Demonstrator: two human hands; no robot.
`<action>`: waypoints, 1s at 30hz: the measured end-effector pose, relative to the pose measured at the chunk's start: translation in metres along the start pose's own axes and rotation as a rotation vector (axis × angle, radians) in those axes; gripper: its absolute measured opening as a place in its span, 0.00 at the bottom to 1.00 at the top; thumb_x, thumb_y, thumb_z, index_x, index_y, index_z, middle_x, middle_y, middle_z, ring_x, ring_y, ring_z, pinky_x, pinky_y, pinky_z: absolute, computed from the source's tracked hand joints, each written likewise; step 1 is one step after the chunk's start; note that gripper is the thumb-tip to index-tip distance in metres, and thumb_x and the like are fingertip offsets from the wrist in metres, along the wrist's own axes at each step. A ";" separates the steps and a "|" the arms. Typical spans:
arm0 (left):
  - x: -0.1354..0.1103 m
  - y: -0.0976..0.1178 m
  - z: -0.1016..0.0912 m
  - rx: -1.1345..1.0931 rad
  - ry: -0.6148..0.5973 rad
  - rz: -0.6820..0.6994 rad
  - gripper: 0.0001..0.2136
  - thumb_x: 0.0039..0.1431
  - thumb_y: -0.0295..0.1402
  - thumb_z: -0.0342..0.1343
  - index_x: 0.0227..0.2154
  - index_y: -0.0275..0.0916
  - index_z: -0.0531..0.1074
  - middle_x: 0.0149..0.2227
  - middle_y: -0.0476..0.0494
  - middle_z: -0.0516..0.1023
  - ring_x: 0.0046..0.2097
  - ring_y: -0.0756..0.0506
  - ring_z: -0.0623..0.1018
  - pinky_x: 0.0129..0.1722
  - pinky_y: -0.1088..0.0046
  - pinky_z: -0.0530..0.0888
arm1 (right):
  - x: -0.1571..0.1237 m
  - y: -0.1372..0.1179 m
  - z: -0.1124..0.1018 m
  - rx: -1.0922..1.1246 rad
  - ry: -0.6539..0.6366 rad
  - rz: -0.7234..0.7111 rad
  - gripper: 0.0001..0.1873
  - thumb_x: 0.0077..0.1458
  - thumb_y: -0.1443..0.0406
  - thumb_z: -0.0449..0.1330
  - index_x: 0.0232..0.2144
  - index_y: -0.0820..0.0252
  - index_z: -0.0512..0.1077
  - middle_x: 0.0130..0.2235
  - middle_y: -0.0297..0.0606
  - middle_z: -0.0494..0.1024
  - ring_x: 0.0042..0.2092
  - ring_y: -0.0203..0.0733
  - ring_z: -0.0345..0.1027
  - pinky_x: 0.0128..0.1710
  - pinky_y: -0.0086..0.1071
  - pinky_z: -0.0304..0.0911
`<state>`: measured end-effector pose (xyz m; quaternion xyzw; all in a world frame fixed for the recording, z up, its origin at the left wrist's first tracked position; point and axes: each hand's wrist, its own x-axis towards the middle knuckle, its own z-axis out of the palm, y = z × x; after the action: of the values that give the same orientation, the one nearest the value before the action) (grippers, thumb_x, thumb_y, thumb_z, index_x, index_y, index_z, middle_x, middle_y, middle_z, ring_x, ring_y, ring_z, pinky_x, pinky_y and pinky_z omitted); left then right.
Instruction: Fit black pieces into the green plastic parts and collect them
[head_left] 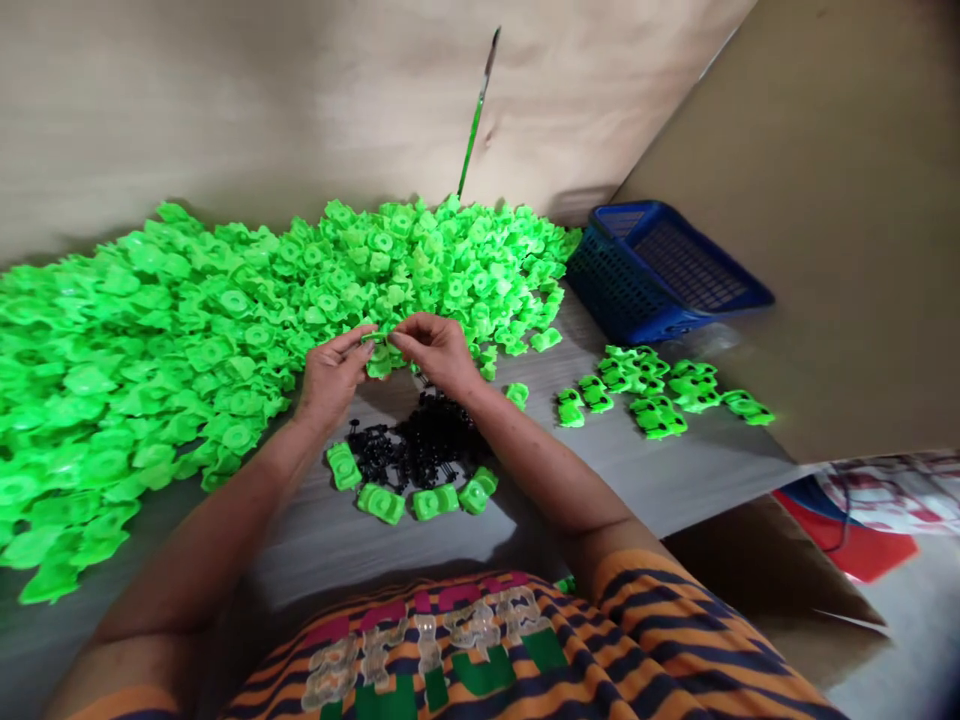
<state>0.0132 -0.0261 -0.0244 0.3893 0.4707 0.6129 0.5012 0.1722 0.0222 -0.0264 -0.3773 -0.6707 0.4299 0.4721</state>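
My left hand (328,382) pinches a small bright green plastic toy car body (374,338) between thumb and fingertips. At the right end of that piece, my right hand (441,352) is closed, with thumb and forefinger on it; whether a smaller part sits between them is hidden. Just below my hands lies a heap of small black wheel axles (442,440). Several green car bodies, including one at the front (381,503), form an arc around the near side of the heap. A lone green car body (517,395) rests beside my right forearm.
A large pile of green car bodies (225,330) covers the left and back of the grey table (540,480). At right are several green cars with black axles (658,416) and a blue plastic basket (630,290). A paintbrush (474,130) leans on the wooden wall. An open cardboard box (772,570) stands below.
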 end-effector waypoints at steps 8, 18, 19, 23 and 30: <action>0.004 0.005 -0.004 -0.007 0.004 -0.068 0.29 0.36 0.32 0.73 0.47 0.36 0.78 0.24 0.54 0.75 0.30 0.47 0.81 0.27 0.75 0.76 | 0.060 0.003 -0.050 -0.792 0.083 -0.105 0.12 0.56 0.71 0.59 0.44 0.63 0.76 0.41 0.46 0.78 0.46 0.49 0.68 0.47 0.39 0.62; 0.004 0.009 -0.007 -0.088 -0.028 -0.103 0.28 0.43 0.29 0.70 0.51 0.37 0.76 0.27 0.54 0.76 0.32 0.43 0.85 0.35 0.65 0.85 | 0.083 0.020 -0.075 -0.130 0.269 0.094 0.07 0.49 0.68 0.65 0.23 0.58 0.70 0.22 0.28 0.68 0.26 0.35 0.61 0.29 0.31 0.60; 0.003 0.010 -0.007 -0.087 -0.034 -0.113 0.29 0.43 0.29 0.70 0.52 0.37 0.75 0.27 0.54 0.76 0.32 0.43 0.85 0.34 0.66 0.85 | 0.083 0.020 -0.080 0.016 0.302 0.148 0.09 0.49 0.66 0.66 0.23 0.58 0.69 0.21 0.26 0.66 0.23 0.33 0.59 0.26 0.30 0.59; 0.000 0.010 -0.006 -0.081 -0.051 -0.149 0.33 0.45 0.27 0.68 0.58 0.39 0.72 0.28 0.53 0.78 0.32 0.43 0.85 0.28 0.71 0.83 | 0.073 0.016 -0.089 0.389 0.361 0.262 0.15 0.47 0.62 0.71 0.27 0.56 0.67 0.16 0.18 0.59 0.17 0.28 0.50 0.18 0.27 0.52; 0.002 0.006 -0.009 -0.062 -0.052 -0.117 0.35 0.45 0.27 0.67 0.60 0.40 0.72 0.24 0.56 0.73 0.31 0.43 0.85 0.26 0.74 0.81 | 0.033 0.014 -0.088 0.278 0.308 0.142 0.17 0.48 0.54 0.72 0.31 0.55 0.70 0.16 0.18 0.57 0.17 0.30 0.48 0.18 0.28 0.49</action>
<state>0.0023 -0.0258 -0.0208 0.3612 0.4604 0.5866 0.5599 0.2492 0.0769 -0.0129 -0.4159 -0.4967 0.4879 0.5850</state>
